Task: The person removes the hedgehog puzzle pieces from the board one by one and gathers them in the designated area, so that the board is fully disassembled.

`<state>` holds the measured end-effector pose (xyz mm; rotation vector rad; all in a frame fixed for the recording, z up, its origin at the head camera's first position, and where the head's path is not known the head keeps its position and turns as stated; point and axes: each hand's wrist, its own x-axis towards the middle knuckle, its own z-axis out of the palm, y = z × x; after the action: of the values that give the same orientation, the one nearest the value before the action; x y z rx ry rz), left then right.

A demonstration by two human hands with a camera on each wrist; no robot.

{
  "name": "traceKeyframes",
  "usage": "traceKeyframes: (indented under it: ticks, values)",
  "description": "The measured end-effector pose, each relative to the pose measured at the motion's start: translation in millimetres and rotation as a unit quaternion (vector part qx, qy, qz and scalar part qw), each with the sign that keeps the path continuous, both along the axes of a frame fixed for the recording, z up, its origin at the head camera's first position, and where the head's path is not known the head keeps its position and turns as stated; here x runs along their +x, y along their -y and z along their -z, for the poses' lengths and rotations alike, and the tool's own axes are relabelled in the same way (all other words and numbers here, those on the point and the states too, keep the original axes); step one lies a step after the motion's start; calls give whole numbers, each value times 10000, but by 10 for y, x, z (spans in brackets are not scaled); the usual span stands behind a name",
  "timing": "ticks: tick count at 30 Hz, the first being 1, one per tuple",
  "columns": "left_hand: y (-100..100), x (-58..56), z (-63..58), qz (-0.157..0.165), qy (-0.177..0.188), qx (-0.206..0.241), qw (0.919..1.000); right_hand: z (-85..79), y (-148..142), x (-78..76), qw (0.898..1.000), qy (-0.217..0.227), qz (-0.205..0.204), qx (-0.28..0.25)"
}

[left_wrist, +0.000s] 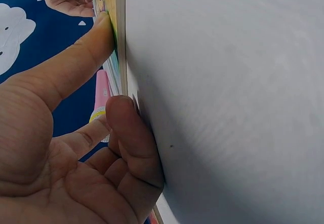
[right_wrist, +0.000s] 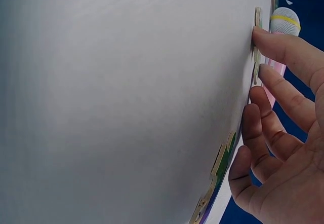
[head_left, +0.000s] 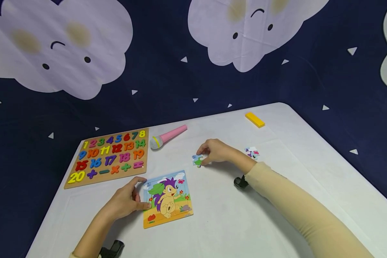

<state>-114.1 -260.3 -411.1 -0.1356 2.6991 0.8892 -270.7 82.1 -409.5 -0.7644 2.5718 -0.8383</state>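
Right hand [head_left: 214,151] on knobbed jigsaw piece [head_left: 197,160]

Soft, even light leaves the table [head_left: 219,233] bright, and the left hand [head_left: 125,200] casts a diffuse shadow. Both wrist views look greyer and softly focused, darkening towards the bottom

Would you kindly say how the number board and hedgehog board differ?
The number board is larger than the hedgehog board. The number board bears colourful numbers; the hedgehog board, a picture. The hedgehog board lies nearer, touched by the left hand; the number board, farther. Both lie on the table.
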Motion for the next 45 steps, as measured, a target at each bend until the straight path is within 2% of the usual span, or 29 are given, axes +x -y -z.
traceKeyframes:
  ticks: [15,22,26,29,35,40,45]
  values:
    - [-21,44,26,28,-45,60,10000,26,-10,28,10000,68,26,-36]
    - [-42,84,-18,60,-140,12,9999,-1,6,77,9995,-274,-14,-123]
    - [-88,121,-84,209,-346,-172,9990,-73,67,195,9988,-429,-122,-185]
    - [-151,164,-129,348,-573,-280,9974,-124,151,327,9988,-352,-292,-181]
    - [-303,226,-155,578,-918,-124,9940,-150,321,599,9969,-303,-710,-120]
    - [-386,211,-117,647,-904,169,9937,-94,422,746,9938,-324,-1063,-47]
    - [-403,185,-70,745,-739,390,9937,-33,493,816,9914,-275,-1280,-32]
